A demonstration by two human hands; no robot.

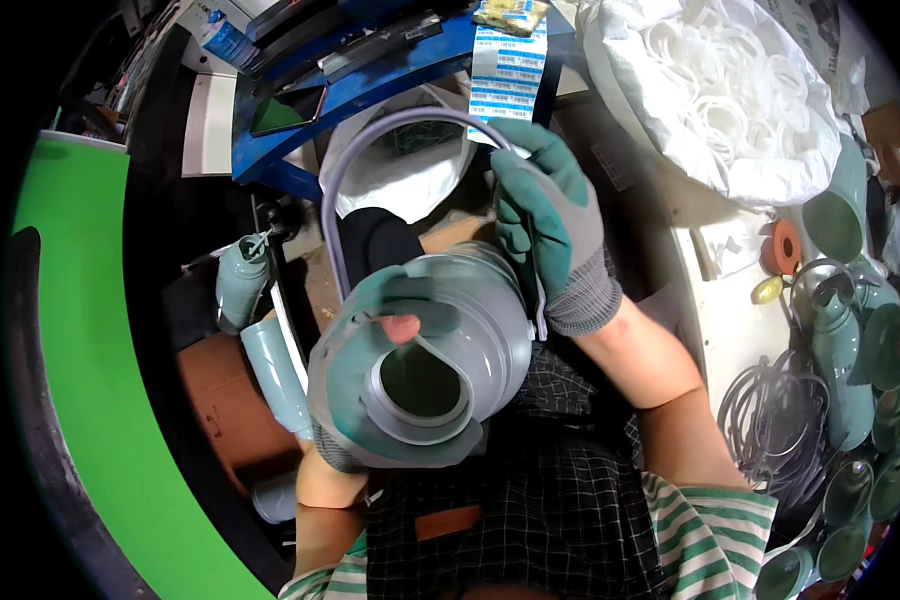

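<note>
A grey-green plastic container [500,350] with stepped shoulders is tilted so that its round open mouth [415,434] faces me. My left hand [342,375], in a green and grey glove, is closed around its mouth end; a bare fingertip shows through the glove. My right hand [555,205], gloved alike, grips a long curved grey hoop handle [335,190] above the container's far right side. The hoop arches over to the left, and its right end comes down beside the container's right edge. Whether either end is fastened I cannot tell.
A white sack [610,60] of clear plastic rings stands far right. Several green containers [838,370] and coiled grey hoops [770,420] lie at right. Ahead is a blue bench [370,95] with a phone [288,110] and a label sheet [508,75]. A green belt [100,330] runs left.
</note>
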